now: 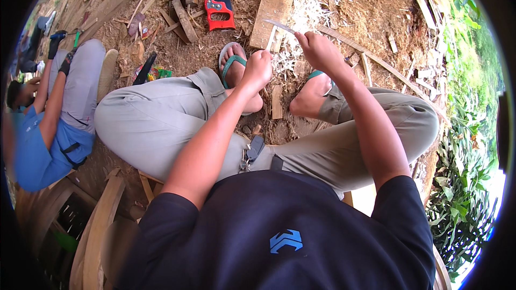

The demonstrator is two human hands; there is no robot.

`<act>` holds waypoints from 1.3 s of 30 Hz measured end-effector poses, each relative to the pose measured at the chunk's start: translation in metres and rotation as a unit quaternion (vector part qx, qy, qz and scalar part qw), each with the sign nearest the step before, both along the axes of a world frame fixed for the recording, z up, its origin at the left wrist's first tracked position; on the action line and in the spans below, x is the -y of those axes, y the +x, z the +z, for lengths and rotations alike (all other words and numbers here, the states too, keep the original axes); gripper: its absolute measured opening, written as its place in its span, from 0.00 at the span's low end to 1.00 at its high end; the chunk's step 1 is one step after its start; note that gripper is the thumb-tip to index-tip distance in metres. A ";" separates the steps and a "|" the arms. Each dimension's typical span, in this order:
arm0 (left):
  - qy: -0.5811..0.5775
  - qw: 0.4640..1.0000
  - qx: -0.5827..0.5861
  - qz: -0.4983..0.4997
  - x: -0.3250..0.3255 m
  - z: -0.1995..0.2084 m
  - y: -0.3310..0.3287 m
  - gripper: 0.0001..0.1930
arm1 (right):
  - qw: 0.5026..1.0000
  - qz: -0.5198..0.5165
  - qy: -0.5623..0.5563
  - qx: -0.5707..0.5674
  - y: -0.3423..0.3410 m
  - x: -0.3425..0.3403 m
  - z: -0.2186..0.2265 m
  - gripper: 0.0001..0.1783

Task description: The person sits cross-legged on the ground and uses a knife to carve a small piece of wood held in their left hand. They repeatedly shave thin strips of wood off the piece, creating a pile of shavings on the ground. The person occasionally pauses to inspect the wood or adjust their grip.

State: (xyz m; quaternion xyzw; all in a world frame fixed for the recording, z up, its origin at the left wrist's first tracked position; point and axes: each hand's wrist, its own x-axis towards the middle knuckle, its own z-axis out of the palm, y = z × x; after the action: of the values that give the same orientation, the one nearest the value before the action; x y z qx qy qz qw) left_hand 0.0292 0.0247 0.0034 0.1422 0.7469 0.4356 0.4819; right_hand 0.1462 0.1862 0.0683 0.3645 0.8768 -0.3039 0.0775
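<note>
My right hand [321,52] is closed around a knife, its thin blade [280,25] pointing left over a wooden board [273,1]. Just left of it and nearer to me, my left hand [258,70] is closed on a thin pale wood strip [271,38]. The strip's upper end stands out beyond the fingers, close to the blade; its lower part is hidden in the fist. Pale curled shavings [309,16] lie beside the board. Both hands are above the ground between my sandalled feet.
A handsaw [219,8] with a red handle lies left of the board. Wood offcuts [184,20] and a long curved strip [371,56] are scattered about. At left sits another person in blue [54,134], wearing dark gloves. Green plants [467,182] border the right side.
</note>
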 end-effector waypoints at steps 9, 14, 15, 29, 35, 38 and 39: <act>-0.155 0.988 -0.017 -0.001 0.009 -0.019 -0.008 0.28 | 0.994 0.100 0.027 0.036 0.013 0.051 -0.018 0.32; -0.176 0.984 -0.033 -0.020 0.007 0.001 -0.006 0.27 | 0.993 0.081 0.019 0.079 0.005 0.058 -0.025 0.32; -0.169 0.983 -0.064 -0.019 0.006 0.010 -0.005 0.27 | 0.993 0.075 0.016 0.090 0.002 0.059 -0.022 0.32; -0.162 0.987 0.002 0.006 0.002 0.031 -0.003 0.26 | 0.987 0.008 0.020 0.160 -0.025 0.057 -0.040 0.32; -0.147 0.988 -0.032 0.035 0.002 0.018 -0.001 0.24 | 0.987 0.017 0.007 0.158 -0.028 0.046 -0.038 0.33; -0.136 0.989 -0.006 0.054 0.001 0.029 -0.002 0.22 | 0.986 0.048 0.005 0.161 -0.020 0.048 -0.018 0.33; -0.137 0.989 -0.003 0.056 0.001 0.029 -0.003 0.22 | 0.985 0.060 0.003 0.161 -0.018 0.052 -0.010 0.33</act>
State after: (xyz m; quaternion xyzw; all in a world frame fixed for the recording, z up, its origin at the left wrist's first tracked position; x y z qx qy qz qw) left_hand 0.0265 0.0236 0.0324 0.0344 0.8079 0.3550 0.4691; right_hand 0.1282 0.1340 0.0586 0.3560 0.8739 -0.2334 0.2348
